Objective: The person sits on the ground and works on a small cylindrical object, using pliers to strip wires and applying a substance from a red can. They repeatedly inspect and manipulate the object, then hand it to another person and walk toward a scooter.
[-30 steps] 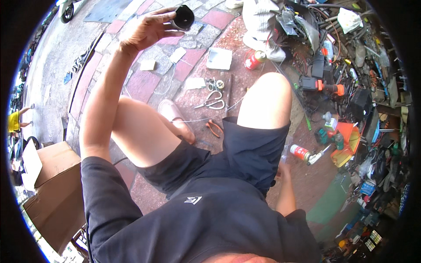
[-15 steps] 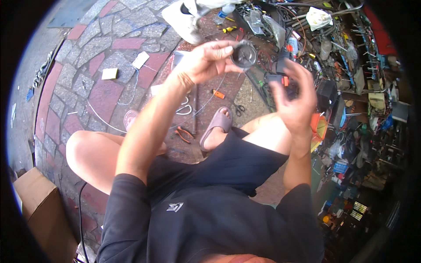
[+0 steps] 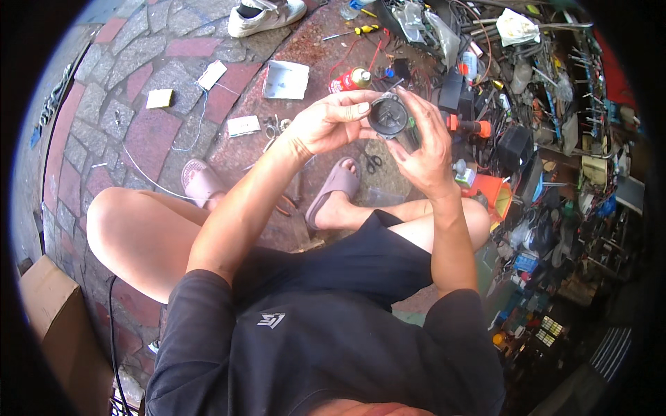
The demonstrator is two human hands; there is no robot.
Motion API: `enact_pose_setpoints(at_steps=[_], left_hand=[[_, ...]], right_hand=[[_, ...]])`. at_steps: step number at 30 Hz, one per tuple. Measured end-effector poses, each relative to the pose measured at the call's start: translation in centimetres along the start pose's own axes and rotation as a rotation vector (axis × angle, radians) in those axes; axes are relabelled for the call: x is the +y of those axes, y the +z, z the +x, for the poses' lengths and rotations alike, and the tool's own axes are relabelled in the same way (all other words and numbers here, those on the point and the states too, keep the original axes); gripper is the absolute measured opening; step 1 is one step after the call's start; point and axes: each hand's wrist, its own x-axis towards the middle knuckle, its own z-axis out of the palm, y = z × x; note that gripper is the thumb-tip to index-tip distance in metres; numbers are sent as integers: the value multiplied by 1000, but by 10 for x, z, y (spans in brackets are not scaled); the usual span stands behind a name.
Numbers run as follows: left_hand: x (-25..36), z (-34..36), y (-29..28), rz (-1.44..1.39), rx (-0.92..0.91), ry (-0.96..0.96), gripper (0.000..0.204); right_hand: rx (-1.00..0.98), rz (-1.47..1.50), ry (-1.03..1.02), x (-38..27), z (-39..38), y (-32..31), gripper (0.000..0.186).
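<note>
A round, dark cup-shaped housing (image 3: 388, 116) with small lugs on its rim is held up before me, its hollow side facing me. Its left edge is pinched between the thumb and fingers of my left hand (image 3: 331, 123). Around its right side curve the fingers and thumb of my right hand (image 3: 431, 151). The part's underside is mostly hidden. On the floor below lie black scissors (image 3: 373, 163), and beyond the hands a red spray can (image 3: 350, 80). Orange-handled pliers (image 3: 285, 204) show partly past my left forearm.
A white open box (image 3: 286, 80) and a white card (image 3: 243, 125) lie ahead on the paving. A yellow-handled screwdriver (image 3: 366, 30) is farther off, near another person's shoe (image 3: 267, 19). Dense tools and parts fill the right side, with an orange bin (image 3: 491, 197) beside my knee.
My right hand has come in from the right and closed on the housing, which the left hand alone held before. The other person's shoe has shifted left.
</note>
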Motion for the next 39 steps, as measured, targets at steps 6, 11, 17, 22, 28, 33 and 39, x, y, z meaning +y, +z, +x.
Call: enact_pose_setpoints(at_steps=[6, 11, 17, 22, 28, 33, 39], left_hand=[[-18, 2, -7, -15, 77, 1, 47], [-25, 0, -20, 5, 186, 106, 47], [-25, -1, -15, 84, 278, 81, 47], [-27, -2, -11, 112, 336, 64, 44], [-25, -5, -7, 135, 363, 81, 38], [-24, -3, -3, 128, 375, 74, 37], [-22, -2, -4, 169, 370, 87, 37]], right_hand=[[9, 33, 74, 14, -13, 8, 89], [15, -156, 34, 12, -21, 5, 77], [-100, -383, 55, 6, -23, 8, 57], [-157, -458, 52, 6, -23, 19, 49], [-151, -432, 6, 6, -25, 25, 44], [-127, -418, 10, 1, -22, 23, 40], [-119, -371, 26, 0, -20, 23, 44]])
